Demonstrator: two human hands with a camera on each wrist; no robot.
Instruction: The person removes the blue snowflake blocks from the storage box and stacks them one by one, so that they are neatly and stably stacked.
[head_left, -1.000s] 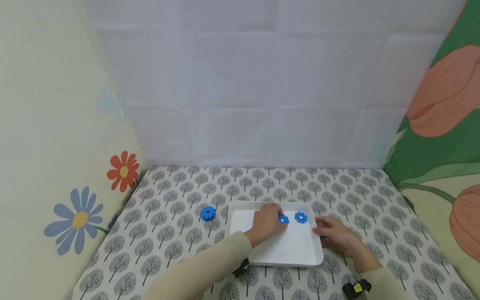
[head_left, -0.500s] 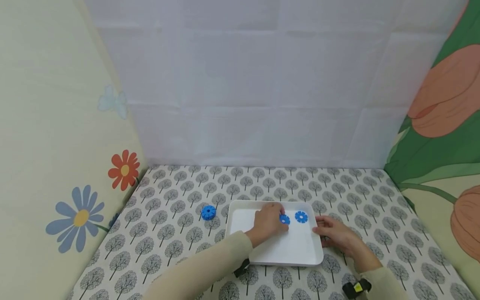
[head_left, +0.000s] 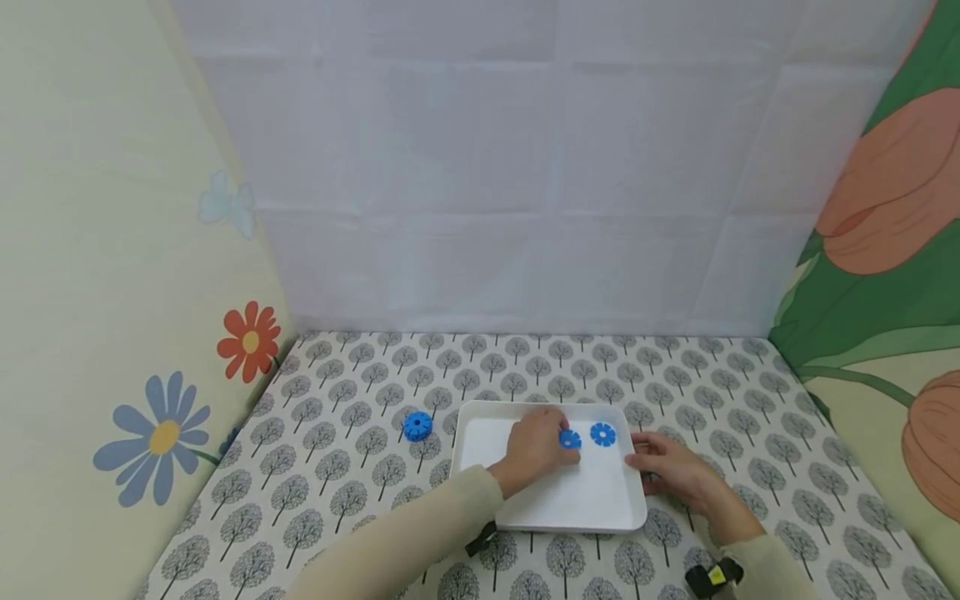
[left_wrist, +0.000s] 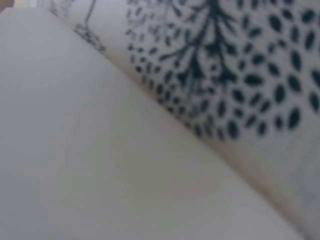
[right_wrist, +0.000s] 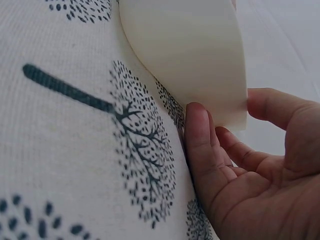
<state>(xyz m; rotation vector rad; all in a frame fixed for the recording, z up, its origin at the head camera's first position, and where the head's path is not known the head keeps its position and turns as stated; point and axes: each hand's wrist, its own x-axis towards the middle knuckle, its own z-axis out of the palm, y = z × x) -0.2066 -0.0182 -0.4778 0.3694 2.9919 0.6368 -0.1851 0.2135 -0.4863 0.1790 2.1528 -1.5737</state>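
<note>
A white rectangular tray (head_left: pixel 577 500) lies on the patterned cloth. Inside it, near the far right corner, one blue notched disc (head_left: pixel 602 434) lies flat. My left hand (head_left: pixel 534 446) reaches over the tray, with its fingers and thumb about the edges of a second blue notched disc (head_left: pixel 571 439), left of the first. My right hand (head_left: pixel 671 468) grips the tray's right wall; in the right wrist view its fingertips (right_wrist: pixel 198 122) sit along the outside of the wall (right_wrist: pixel 200 65). Only the tray's outer wall (left_wrist: pixel 110 160) and the cloth show in the left wrist view.
More blue notched discs (head_left: pixel 417 427) sit together in a small pile on the cloth (head_left: pixel 345 500), left of the tray. A white fabric backdrop (head_left: pixel 480 208) stands behind the table, with flower-printed panels at both sides.
The left hand has shifted very slightly with its disc, and a little more of that disc shows. The right hand stays at the tray.
</note>
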